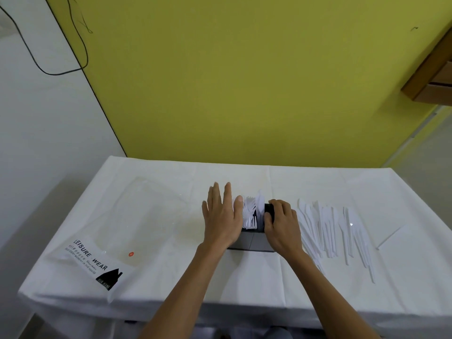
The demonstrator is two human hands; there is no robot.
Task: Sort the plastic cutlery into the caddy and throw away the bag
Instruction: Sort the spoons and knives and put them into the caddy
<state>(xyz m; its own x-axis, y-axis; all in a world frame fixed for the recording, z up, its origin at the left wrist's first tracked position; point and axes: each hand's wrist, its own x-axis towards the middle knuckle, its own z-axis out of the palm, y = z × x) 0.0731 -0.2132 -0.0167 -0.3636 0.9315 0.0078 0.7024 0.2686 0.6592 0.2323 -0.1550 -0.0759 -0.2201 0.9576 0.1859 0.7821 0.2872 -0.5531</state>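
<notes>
A dark grey caddy [254,242] stands in the middle of the white-clothed table [220,280], with white plastic forks [250,211] standing in it. My left hand [221,218] lies flat with straight fingers over the caddy's left side, its thumb against the forks. My right hand [282,225] grips the caddy's right rim with curled fingers. Several white plastic knives [335,231] lie spread on the cloth to the right of the caddy. A clear plastic bag [117,231] printed "LEISURE WEAR" lies flat at the left of the table.
A small white card [393,236] lies at the far right of the table. A yellow wall rises behind the table; a wooden cabinet [433,77] hangs at upper right. A black cable [49,57] droops on the white wall at left.
</notes>
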